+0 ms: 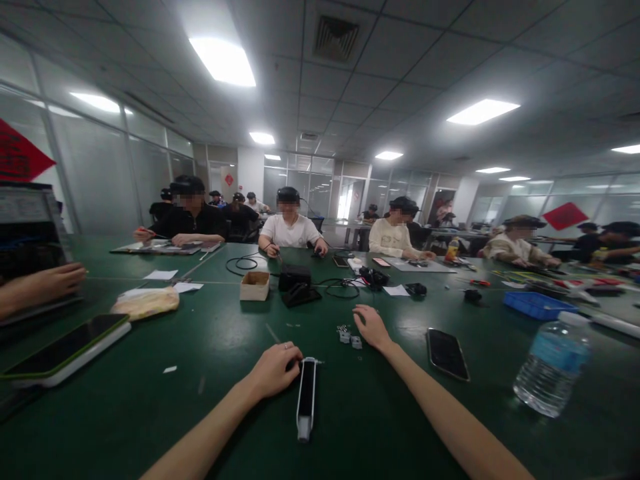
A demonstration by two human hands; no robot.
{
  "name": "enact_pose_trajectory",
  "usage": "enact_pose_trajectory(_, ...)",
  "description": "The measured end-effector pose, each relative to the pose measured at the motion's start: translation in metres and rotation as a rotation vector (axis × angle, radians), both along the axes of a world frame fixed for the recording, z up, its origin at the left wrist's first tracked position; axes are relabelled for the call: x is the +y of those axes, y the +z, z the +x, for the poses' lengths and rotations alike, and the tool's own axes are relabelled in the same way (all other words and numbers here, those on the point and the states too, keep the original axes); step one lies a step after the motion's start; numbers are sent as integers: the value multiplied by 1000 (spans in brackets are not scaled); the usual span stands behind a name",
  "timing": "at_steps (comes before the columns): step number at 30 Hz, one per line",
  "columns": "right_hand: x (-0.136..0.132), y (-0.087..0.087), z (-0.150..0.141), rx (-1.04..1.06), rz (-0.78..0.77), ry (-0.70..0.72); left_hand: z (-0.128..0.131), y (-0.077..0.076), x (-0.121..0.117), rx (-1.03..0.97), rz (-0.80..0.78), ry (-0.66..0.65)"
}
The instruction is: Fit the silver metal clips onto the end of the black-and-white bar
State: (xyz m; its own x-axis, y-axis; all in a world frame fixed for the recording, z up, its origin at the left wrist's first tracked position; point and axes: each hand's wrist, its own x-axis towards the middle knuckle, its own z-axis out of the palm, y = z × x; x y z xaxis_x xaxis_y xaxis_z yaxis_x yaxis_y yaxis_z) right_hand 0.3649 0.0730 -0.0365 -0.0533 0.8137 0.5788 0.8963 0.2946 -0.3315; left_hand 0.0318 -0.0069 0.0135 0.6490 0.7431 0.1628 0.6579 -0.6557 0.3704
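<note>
My left hand [277,368] rests on the green table with its fingers curled, at the top end of a slim white device with a black face [306,399]. A thin, light-coloured piece pokes out by its fingertips; what the fingers grip, if anything, I cannot make out. The device lies lengthwise, pointing towards me. Further forward, my right hand [371,325] lies with fingers loosely stretched beside small grey metal-looking parts [349,339]. Several tiny pieces [343,329], perhaps screws, lie behind those parts. Nothing shows in the right hand.
To the right are a phone [448,354], a water bottle [553,367] and a blue tray [537,305]. Ahead stand a small cardboard box [255,286] and a black device [295,277] with cables. A green-edged device [67,347] lies left, near another person's hand [63,283]. Co-workers sit opposite.
</note>
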Motion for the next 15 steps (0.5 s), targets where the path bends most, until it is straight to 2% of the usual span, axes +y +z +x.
enact_pose_trajectory(2, 7, 0, 17, -67, -85, -181, 0, -2, 1, -3, 8, -3)
enact_pose_trajectory(4, 13, 0, 30, -112, -260, -346, 0, -2, 1, -13, 22, -9)
enact_pose_trajectory(6, 18, 0, 38, -130, -422, -395, 1, 0, 0, -18, 32, -11)
enact_pose_trajectory(8, 21, 0, 41, -145, -513, -352, 1, 3, -1, -12, 29, -7)
enact_pose_trajectory(11, 20, -2, 37, -167, -566, -258, 2, 6, -3, -8, 21, -3)
enact_pose_trajectory(15, 1, -10, 20, -188, -583, -107, 2, 4, -1, -5, 36, -7)
